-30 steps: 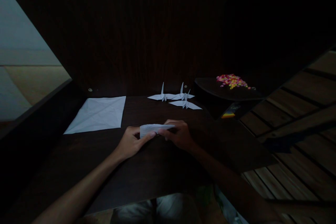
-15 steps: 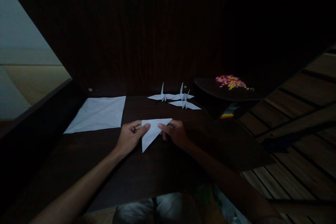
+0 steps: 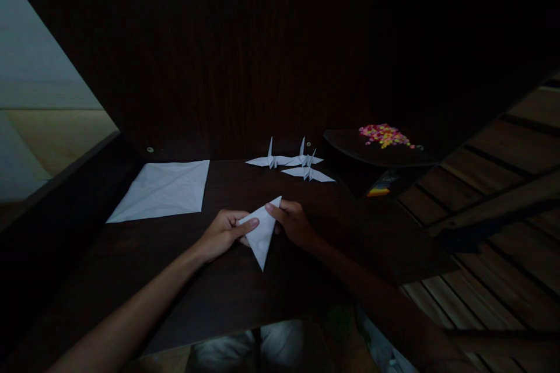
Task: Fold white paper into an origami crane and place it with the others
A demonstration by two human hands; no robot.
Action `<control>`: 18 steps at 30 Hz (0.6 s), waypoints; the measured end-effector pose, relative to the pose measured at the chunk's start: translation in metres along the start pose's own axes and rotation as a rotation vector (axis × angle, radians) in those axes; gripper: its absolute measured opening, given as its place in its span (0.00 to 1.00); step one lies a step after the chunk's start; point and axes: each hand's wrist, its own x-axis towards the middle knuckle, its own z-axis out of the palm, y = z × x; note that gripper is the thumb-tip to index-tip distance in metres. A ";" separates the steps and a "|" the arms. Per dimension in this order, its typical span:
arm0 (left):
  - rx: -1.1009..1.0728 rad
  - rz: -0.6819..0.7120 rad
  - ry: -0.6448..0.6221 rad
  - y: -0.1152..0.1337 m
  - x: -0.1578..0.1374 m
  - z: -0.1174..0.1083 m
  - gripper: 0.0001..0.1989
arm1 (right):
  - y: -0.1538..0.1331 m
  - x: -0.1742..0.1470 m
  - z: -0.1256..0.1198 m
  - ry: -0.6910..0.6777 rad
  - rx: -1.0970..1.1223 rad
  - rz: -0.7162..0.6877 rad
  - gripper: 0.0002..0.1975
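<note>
A white folded paper triangle (image 3: 261,240) is held between both hands above the dark desk, one corner pointing down toward me. My left hand (image 3: 228,232) pinches its left corner, thumb on top and fingers behind. At the upper right corner my right hand (image 3: 292,218) grips the paper, its thumb pressed on the face; the other fingers are partly hidden behind. Beyond the hands stand three white origami cranes, a left one (image 3: 270,161), a back one (image 3: 303,159) and a front one (image 3: 308,173). A creased white paper sheet (image 3: 168,189) lies flat to the left.
On a small curved shelf (image 3: 345,143) at the right sits a pile of colourful small pieces (image 3: 385,135). Under it is a yellow-orange item (image 3: 378,192). A dark panel (image 3: 245,58) rises behind the desk, and a raised side board (image 3: 56,180) borders its left.
The folded paper has turned in my hands, so its lower corner has swung to the right and nearer me. My left hand has shifted slightly right and down. Cranes and sheet have not moved.
</note>
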 end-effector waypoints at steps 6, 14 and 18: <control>-0.055 -0.024 -0.092 0.001 -0.001 0.003 0.16 | -0.002 -0.001 -0.002 -0.038 0.020 0.027 0.25; 0.110 -0.007 -0.044 0.002 -0.002 0.001 0.14 | -0.001 -0.001 -0.002 0.010 -0.095 -0.088 0.21; 0.181 0.045 -0.006 0.001 -0.001 0.003 0.15 | 0.003 -0.001 0.001 -0.029 -0.120 -0.098 0.17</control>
